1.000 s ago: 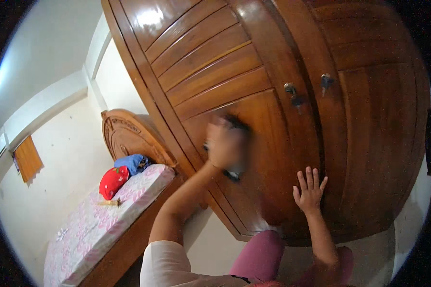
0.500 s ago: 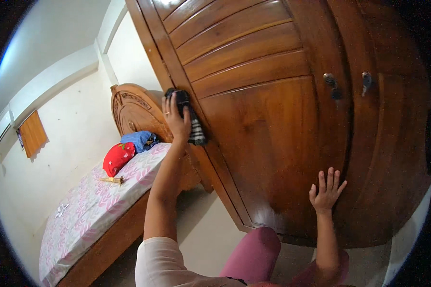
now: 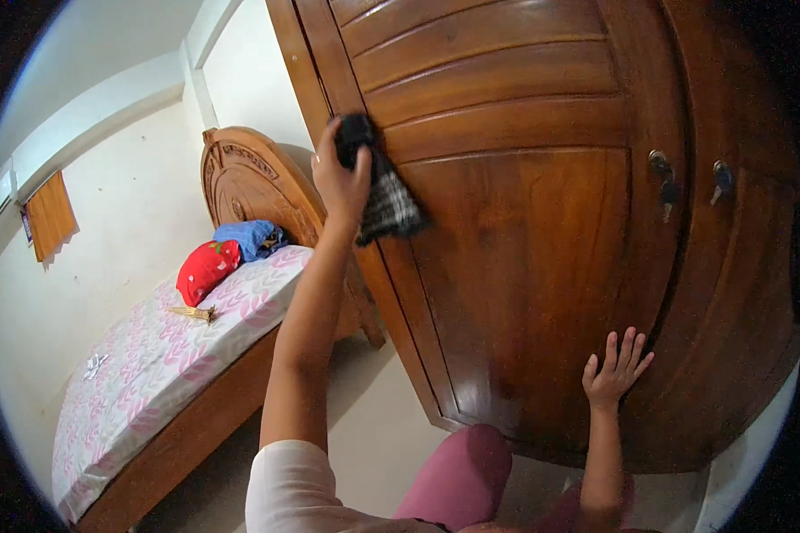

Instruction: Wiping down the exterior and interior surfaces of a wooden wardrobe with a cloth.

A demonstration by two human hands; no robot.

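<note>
A large polished brown wooden wardrobe (image 3: 524, 249) fills the right half of the view. My left hand (image 3: 340, 182) grips a black cloth with a grey-white checked part (image 3: 391, 200) and holds it against the left edge of the wardrobe door. The cloth's lower end hangs loose below the fingers and is slightly blurred. Lower down, my right hand (image 3: 615, 371) lies flat on the door near its right edge, fingers spread, with nothing in it.
Keys hang from two door locks, one a dark key (image 3: 668, 188). To the left stands a bed with a carved headboard (image 3: 249, 182) and a patterned sheet (image 3: 160, 373). On it lie a red pillow (image 3: 208, 272), a blue bundle (image 3: 251, 238) and a golden object (image 3: 193, 313).
My left hand has slid the cloth up along the door's edge, and the cloth now fans out more. My right hand remains flat on the door. The view has shifted slightly.
</note>
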